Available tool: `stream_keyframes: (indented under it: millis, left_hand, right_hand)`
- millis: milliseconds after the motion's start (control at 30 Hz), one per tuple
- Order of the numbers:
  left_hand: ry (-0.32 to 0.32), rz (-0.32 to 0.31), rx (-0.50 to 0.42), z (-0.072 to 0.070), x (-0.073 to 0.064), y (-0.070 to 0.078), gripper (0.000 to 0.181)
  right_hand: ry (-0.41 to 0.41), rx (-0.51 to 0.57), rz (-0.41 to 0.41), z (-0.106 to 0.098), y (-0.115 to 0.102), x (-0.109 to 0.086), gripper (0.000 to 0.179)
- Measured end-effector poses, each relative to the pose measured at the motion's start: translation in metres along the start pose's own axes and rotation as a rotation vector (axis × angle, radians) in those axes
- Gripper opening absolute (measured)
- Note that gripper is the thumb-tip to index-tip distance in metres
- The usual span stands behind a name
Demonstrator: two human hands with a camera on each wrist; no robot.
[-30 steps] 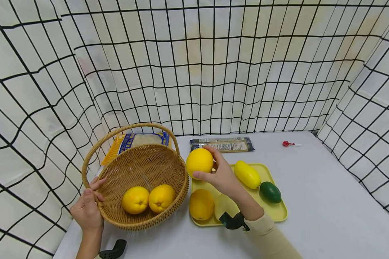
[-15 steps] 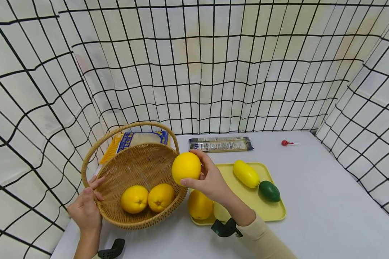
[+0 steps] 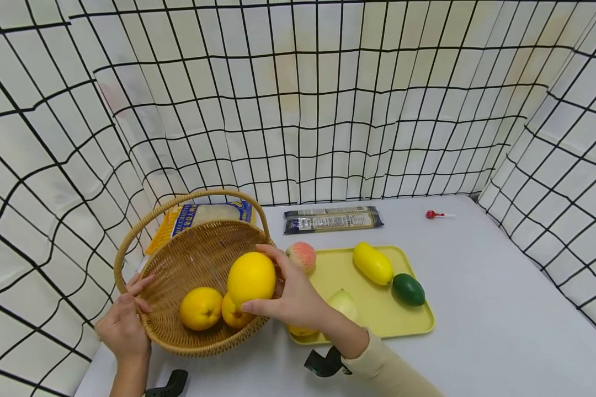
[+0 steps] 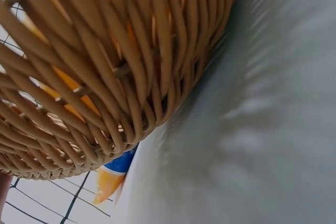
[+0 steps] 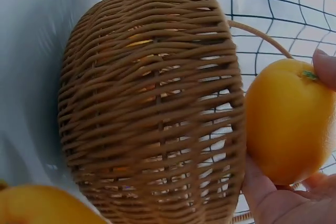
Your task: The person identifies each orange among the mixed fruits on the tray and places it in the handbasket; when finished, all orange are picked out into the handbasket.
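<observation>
In the head view, my left hand (image 3: pixel 126 328) grips the left rim of a tilted wicker basket (image 3: pixel 193 248), thumb outside and fingertips inside. My right hand (image 3: pixel 298 300) holds a yellow-orange toy orange (image 3: pixel 251 275) between thumb and fingers over the basket's right rim. Inside, one orange (image 3: pixel 200 309) lies in plain sight, and a second orange (image 3: pixel 232 315) is partly hidden behind the held one. The right wrist view shows the held orange (image 5: pixel 289 121) with its green stem mark, right at the rim. Only weave fills most of the left wrist view.
Right of the basket, a yellow tray (image 3: pixel 377 322) bears a peach (image 3: pixel 304 256), a pear (image 3: pixel 344 303), a long yellow fruit (image 3: pixel 372 263), a dark green fruit (image 3: pixel 408 290) and a half-hidden orange (image 3: pixel 300 331). Behind lie pasta packs (image 3: pixel 333 220) and a lollipop (image 3: pixel 431 214).
My right hand has carried the orange left and down from above the tray to over the basket, uncovering the peach. My left hand keeps its grip on the rim.
</observation>
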State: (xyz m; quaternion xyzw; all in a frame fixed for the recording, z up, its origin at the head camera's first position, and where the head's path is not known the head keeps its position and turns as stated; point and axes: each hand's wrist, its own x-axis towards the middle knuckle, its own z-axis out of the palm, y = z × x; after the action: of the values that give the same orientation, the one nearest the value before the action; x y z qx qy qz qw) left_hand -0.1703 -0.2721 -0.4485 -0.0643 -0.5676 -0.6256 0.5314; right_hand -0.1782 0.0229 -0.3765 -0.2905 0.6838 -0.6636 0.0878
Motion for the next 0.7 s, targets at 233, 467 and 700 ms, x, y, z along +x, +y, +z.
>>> stream_keyframes:
  millis: [233,467,700]
  left_hand:
    - [-0.02,0.059,-0.007,0.006,0.0,0.008,0.052]
    - [-0.03,0.093,-0.038,0.01,0.001,0.016,0.05]
    - [-0.053,0.118,-0.077,0.014,0.003,0.019,0.052]
  right_hand:
    - [-0.043,-0.069,0.057,0.014,0.002,0.006,0.082]
    - [-0.152,-0.17,0.09,0.029,-0.001,0.009,0.077]
    - [-0.177,-0.331,0.088,0.037,0.0,0.009,0.079]
